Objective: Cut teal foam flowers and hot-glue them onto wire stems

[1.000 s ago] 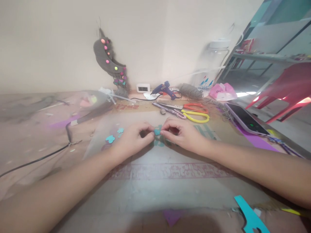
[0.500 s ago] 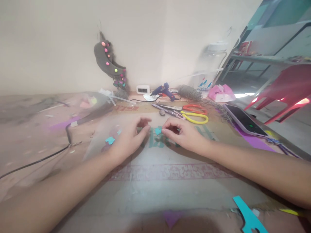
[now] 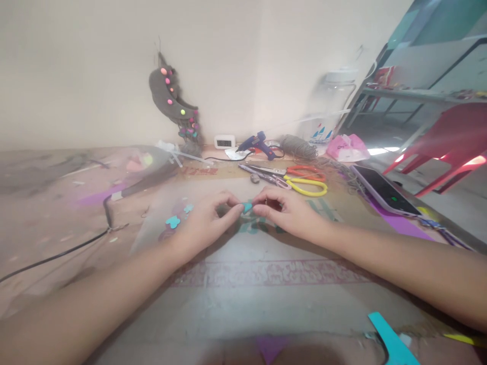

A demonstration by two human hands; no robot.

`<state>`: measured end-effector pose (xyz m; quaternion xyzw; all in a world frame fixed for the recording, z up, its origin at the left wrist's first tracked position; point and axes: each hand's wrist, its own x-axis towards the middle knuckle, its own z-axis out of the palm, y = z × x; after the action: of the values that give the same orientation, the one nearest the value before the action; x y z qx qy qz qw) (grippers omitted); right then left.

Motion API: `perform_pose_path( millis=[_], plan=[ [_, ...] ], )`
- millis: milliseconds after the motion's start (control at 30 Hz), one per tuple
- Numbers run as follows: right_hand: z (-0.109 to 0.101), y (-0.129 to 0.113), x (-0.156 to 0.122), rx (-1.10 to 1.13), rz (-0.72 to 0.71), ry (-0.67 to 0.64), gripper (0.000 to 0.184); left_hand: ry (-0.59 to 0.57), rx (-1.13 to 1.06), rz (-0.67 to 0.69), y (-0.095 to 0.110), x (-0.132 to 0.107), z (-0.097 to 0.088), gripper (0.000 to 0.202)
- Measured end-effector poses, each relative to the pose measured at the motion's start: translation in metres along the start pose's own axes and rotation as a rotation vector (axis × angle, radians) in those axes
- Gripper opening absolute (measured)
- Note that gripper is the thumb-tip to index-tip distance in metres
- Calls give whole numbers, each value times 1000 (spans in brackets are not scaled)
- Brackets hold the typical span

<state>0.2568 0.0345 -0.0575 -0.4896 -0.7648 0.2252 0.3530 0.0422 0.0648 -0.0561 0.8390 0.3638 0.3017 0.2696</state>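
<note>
Turquoise piece (image 3: 247, 207) is pinched by left hand (image 3: 208, 219) and right hand (image 3: 289, 212), well inside the cardboard's near edge (image 3: 213, 332).

Piece (image 3: 247, 207) between left hand (image 3: 213, 215) and right hand (image 3: 283, 212); scissors (image 3: 288, 178) behind. Glue gun (image 3: 257, 143) farther back, clock (image 3: 224, 142) to its left, yarn (image 3: 299, 147) right. Phone (image 3: 386, 191) far right.
</note>
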Motion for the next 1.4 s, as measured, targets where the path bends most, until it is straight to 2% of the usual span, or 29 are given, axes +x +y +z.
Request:
perform_pose_path(
  millis=[100, 333, 500, 567, 733, 933, 1267, 1333, 1400],
  plan=[
    [2, 2, -1, -29, -21, 20, 12, 31, 17, -33, 1, 0, -1, 23],
    [1, 1, -5, -69, -150, -57, 20, 80, 35, -4, -3, -1, 2, 18],
    [-1, 5, -1, -53, -131, 133, 22, 80, 32, 48, -6, -2, 4, 16],
    [-1, 5, -1, -52, -105, 155, 20, 65, 38, 65, -8, -2, 4, 17],
    [3, 6, -1, -31, -174, 73, 12, 6, 29, 102, -8, -3, 6, 18],
    [3, 6, 0, -22, -101, 40, 16, -84, 21, 115, -4, -1, 5, 23],
    [4, 2, 0, -23, -95, 34, 17, -38, 66, 70, -4, -1, 7, 16],
    [2, 5, 0, -72, -95, 18, 12, -16, 52, 40, -4, -1, 7, 15],
    [-1, 10, -1, -182, -121, -6, 15, 5, 48, -4, -4, 0, 7, 14]
  ],
)
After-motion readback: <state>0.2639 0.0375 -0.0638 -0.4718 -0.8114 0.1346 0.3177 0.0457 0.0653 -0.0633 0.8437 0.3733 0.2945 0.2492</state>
